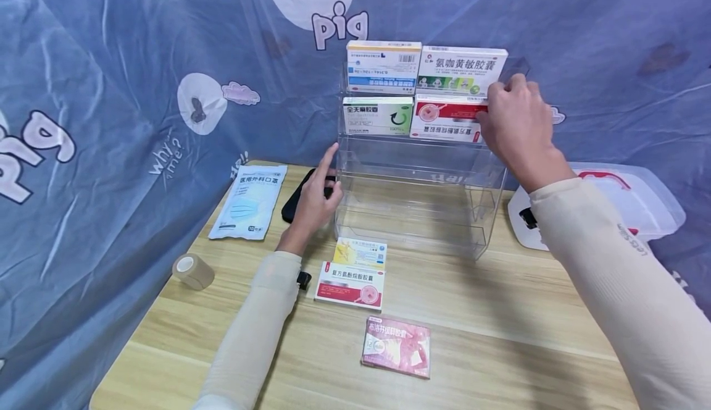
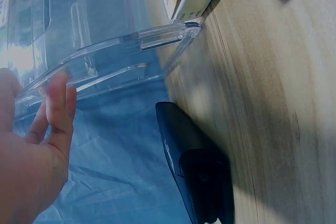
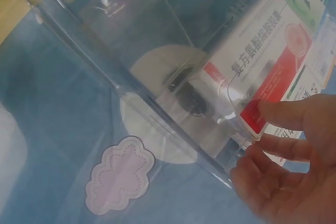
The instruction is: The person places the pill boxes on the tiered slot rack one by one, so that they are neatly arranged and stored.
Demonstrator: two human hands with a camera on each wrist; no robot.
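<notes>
A clear acrylic display rack (image 1: pixel 411 212) stands at the back of the table. My right hand (image 1: pixel 519 123) pinches the right end of a red-and-white medicine box (image 1: pixel 444 120) in the rack's second tier; in the right wrist view, thumb and fingers meet at the box's (image 3: pixel 273 72) corner. Beside it leans a green-and-white medicine box (image 1: pixel 378 117). Above are a blue-and-white box (image 1: pixel 383 67) and a white-and-green box (image 1: pixel 463 70). My left hand (image 1: pixel 316 197), fingers extended, is at the rack's left side edge; the left wrist view shows the fingertips at the clear panel (image 2: pixel 105 51).
In front of the rack lie a yellow box (image 1: pixel 361 254), another red-and-white box (image 1: pixel 350 286) and a pink box (image 1: pixel 397 346). Left are a mask packet (image 1: pixel 248 203), a black case (image 1: pixel 294 203) and a tape roll (image 1: pixel 194 272). A plastic container (image 1: pixel 650 200) sits at right.
</notes>
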